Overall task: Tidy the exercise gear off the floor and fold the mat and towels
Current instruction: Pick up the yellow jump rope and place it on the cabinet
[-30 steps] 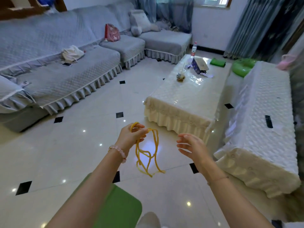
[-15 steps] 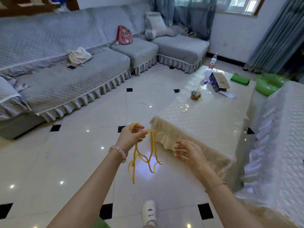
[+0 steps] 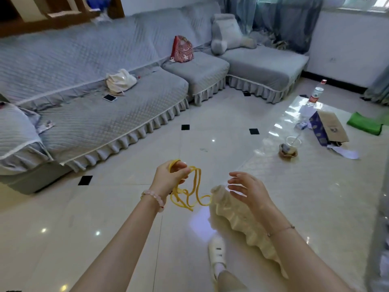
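Living room with a grey sofa (image 3: 101, 114) and cream-covered coffee table (image 3: 315, 186). Left hand (image 3: 170, 178) pinches a yellow rope (image 3: 189, 197), loops dangling. Right hand (image 3: 248, 190) hovers beside, fingers spread, empty.

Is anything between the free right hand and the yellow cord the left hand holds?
Nothing visible. The left hand grips the yellow cord; the open right hand hovers beside its hanging loops. The coffee table's frilled corner lies below that hand, not between.

Near centre, left hand (image 3: 170, 178) pinches bunched yellow cord (image 3: 190, 197), loops dangling over tiled floor (image 3: 126, 218); right hand (image 3: 250, 192) open, fingers spread, above near corner of cloth-covered tabletop (image 3: 315, 186); folded green towel (image 3: 365, 123) far right.
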The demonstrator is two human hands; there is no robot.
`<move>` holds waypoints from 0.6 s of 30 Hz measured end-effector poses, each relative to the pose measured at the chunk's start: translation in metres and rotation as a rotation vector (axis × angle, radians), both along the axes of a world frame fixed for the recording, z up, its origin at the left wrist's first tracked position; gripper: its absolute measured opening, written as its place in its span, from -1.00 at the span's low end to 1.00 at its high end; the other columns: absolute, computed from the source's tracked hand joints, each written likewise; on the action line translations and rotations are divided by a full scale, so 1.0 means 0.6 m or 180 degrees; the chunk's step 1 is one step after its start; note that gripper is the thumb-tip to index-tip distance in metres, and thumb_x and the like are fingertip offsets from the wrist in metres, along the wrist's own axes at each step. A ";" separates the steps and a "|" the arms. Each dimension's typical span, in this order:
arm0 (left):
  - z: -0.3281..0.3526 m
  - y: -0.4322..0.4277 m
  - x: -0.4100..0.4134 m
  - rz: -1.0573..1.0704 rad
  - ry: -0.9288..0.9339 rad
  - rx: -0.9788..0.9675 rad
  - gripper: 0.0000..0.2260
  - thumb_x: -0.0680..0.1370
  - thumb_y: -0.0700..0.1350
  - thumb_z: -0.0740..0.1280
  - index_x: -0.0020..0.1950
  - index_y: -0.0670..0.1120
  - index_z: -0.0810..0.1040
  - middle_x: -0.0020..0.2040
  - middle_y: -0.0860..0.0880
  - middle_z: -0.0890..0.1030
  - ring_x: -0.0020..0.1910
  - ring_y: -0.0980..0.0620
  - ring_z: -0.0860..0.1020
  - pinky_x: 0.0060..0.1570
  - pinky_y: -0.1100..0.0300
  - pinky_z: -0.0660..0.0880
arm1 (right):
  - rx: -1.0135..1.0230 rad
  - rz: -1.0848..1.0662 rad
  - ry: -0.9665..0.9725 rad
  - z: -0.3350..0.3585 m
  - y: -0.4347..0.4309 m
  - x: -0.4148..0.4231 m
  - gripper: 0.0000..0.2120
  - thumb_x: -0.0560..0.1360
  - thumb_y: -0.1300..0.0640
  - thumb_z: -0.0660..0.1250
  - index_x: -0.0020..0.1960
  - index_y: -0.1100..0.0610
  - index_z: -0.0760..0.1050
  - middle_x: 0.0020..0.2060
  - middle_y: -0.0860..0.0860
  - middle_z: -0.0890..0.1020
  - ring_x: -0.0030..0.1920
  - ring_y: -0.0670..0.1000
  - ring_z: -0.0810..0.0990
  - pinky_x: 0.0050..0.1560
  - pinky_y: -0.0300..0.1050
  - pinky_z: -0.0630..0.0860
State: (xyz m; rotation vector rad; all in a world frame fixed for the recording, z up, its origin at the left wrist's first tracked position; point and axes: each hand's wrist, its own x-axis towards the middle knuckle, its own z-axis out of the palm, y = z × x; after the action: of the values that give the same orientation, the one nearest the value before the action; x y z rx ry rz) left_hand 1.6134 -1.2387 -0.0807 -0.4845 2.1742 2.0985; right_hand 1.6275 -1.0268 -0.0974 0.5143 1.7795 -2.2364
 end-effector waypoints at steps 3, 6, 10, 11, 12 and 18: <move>-0.001 -0.003 -0.101 0.0083 0.0044 -0.0011 -0.90 0.44 -0.26 0.43 -0.15 -0.15 0.52 -0.23 -0.08 0.58 -0.26 0.00 0.57 -0.09 0.08 0.54 | -0.0028 0.0114 0.0008 -0.015 -0.002 -0.114 -0.78 0.57 0.25 0.14 -0.04 0.19 0.57 -0.24 0.07 0.60 -0.20 0.05 0.59 -0.04 -0.09 0.52; 0.000 -0.008 -0.211 0.0161 0.0045 -0.0024 -0.90 0.44 -0.25 0.43 -0.13 -0.16 0.53 -0.23 -0.09 0.59 -0.27 0.02 0.58 -0.14 0.12 0.55 | -0.0059 0.0187 -0.0024 -0.020 -0.006 -0.237 -0.79 0.58 0.24 0.15 -0.04 0.18 0.57 -0.25 0.05 0.60 -0.20 0.03 0.59 -0.09 -0.12 0.53; 0.007 -0.012 -0.358 0.0225 -0.0008 -0.0010 -0.90 0.44 -0.25 0.43 -0.13 -0.15 0.54 -0.23 -0.08 0.59 -0.27 0.02 0.58 -0.16 0.14 0.54 | -0.0088 0.0214 -0.0018 -0.008 -0.013 -0.405 -0.79 0.57 0.23 0.16 -0.07 0.17 0.57 -0.27 0.04 0.60 -0.23 0.01 0.59 -0.13 -0.16 0.53; 0.009 -0.012 -0.393 0.0239 0.0002 0.0006 -0.90 0.44 -0.26 0.43 -0.14 -0.15 0.53 -0.24 -0.07 0.59 -0.27 0.02 0.58 -0.17 0.15 0.54 | -0.0075 0.0236 -0.0011 -0.004 -0.015 -0.444 -0.79 0.57 0.23 0.16 -0.07 0.16 0.57 -0.28 0.04 0.60 -0.23 0.01 0.59 -0.14 -0.17 0.53; 0.011 -0.012 -0.426 0.0244 0.0011 0.0022 -0.90 0.44 -0.26 0.43 -0.14 -0.14 0.53 -0.25 -0.07 0.59 -0.28 0.02 0.58 -0.17 0.15 0.54 | -0.0058 0.0262 -0.0012 0.000 -0.017 -0.480 -0.79 0.57 0.23 0.16 -0.07 0.16 0.57 -0.27 0.03 0.60 -0.23 0.00 0.59 -0.14 -0.17 0.53; 0.006 -0.024 -0.606 0.0184 -0.0018 0.0055 -0.89 0.44 -0.25 0.43 -0.15 -0.12 0.53 -0.22 -0.09 0.59 -0.26 0.02 0.58 -0.17 0.16 0.55 | -0.0026 0.0204 -0.0048 -0.004 -0.023 -0.645 -0.81 0.57 0.23 0.17 -0.04 0.18 0.57 -0.27 0.04 0.60 -0.21 0.02 0.59 -0.06 -0.12 0.53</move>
State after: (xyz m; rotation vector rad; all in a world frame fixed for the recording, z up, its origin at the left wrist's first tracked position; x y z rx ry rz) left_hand 1.2499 -1.2530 -0.0773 -0.5573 2.1625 2.1403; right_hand 1.2407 -1.0404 -0.0999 0.4645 1.7534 -2.1903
